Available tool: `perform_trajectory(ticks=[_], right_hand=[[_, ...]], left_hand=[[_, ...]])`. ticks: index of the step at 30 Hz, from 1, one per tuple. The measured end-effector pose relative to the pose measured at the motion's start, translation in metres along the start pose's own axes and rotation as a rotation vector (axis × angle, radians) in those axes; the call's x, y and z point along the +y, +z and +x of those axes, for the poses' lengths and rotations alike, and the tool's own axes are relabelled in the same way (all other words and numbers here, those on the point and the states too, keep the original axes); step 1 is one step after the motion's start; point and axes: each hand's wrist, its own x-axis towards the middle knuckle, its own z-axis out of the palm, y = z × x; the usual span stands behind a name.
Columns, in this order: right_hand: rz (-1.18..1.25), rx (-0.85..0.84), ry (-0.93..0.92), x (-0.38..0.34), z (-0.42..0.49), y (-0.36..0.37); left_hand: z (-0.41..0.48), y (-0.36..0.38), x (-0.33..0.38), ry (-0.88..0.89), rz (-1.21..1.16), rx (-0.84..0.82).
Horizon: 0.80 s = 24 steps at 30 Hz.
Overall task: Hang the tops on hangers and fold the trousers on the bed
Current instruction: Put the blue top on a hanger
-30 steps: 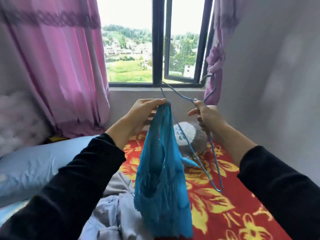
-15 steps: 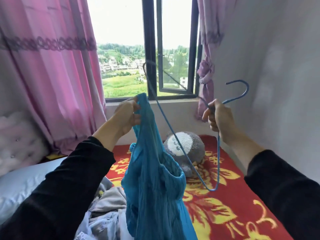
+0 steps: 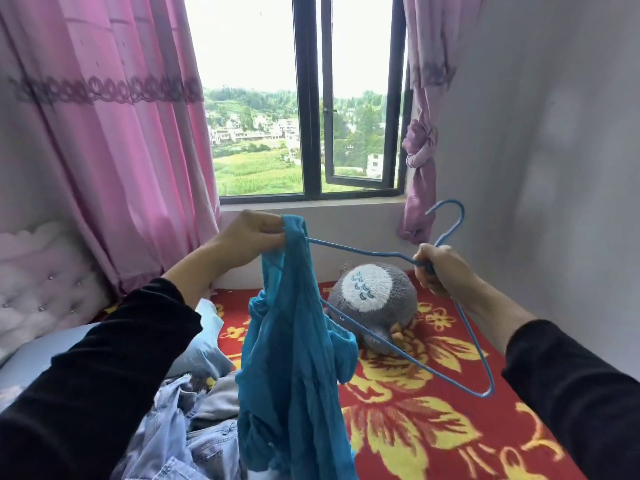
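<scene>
**Teal top held up, one end of the hanger inside it**

On my screen both arms, in black sleeves, reach forward over the bed (image 3: 433,431), which has a red cover with yellow flowers. The left hand (image 3: 249,237) pinches the upper edge of the teal top (image 3: 294,375) between thumb and fingers and holds it in the air, just below the window sill. The rest of the top hangs down in loose folds, and its lower part goes out of the view at the bottom.

The right hand (image 3: 440,268) has its fingers curled around the neck of the blue wire hanger (image 3: 363,251), just under the hook, and the hook points up toward the wall. The hanger is tilted. One shoulder of it runs from the right hand to the left hand, and its end goes into the opening of the top, touching the cloth near the left fingers. The lower bar passes behind the top; how far it goes inside I cannot tell.

Under the top, at the lower left, a heap of pale denim clothes (image 3: 166,431) lies on the bed beside a light blue pillow (image 3: 34,358). A grey plush toy (image 3: 374,299) lies on the red cover behind the hanger. Behind all this there are the window (image 3: 310,133) and the pink curtain (image 3: 104,150).
</scene>
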Motion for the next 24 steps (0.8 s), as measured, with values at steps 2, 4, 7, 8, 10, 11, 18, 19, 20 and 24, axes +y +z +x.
perform_trajectory(ticks=[2, 4, 7, 8, 10, 11, 18, 19, 20, 24], right_hand=[[-0.038, -0.03, -0.079, -0.017, 0.003, 0.012], [-0.076, -0.055, -0.174, -0.035, 0.005, 0.026], [-0.135, -0.037, -0.298, -0.054, 0.008, 0.042], [-0.154, -0.022, -0.321, -0.057, 0.009, 0.046], [-0.194, -0.015, -0.34, -0.061, 0.007, 0.052], [-0.219, -0.019, -0.349, -0.061, 0.005, 0.055], [-0.494, 0.253, -0.438, -0.05, -0.008, 0.079], [-0.497, 0.356, -0.496, -0.045, -0.012, 0.08], [-0.457, 0.409, -0.586, -0.038, -0.018, 0.08], [-0.489, 0.17, -0.698, 0.012, -0.048, 0.09]], left_hand=[[0.0, 0.001, 0.002, 0.019, 0.242, -0.082], [-0.001, 0.006, 0.002, 0.031, 0.439, -0.098], [-0.001, 0.012, -0.002, 0.021, 0.485, -0.027], [-0.002, 0.012, -0.003, -0.032, 0.423, -0.036], [-0.008, 0.01, -0.001, -0.184, 0.217, -0.11], [-0.011, 0.011, -0.001, -0.223, 0.155, -0.146], [-0.009, 0.028, -0.012, -0.13, 0.259, 0.112], [-0.009, 0.028, -0.014, -0.134, 0.254, 0.151], [-0.008, 0.027, -0.017, -0.137, 0.247, 0.183], [-0.008, 0.021, -0.021, -0.149, 0.09, 0.28]])
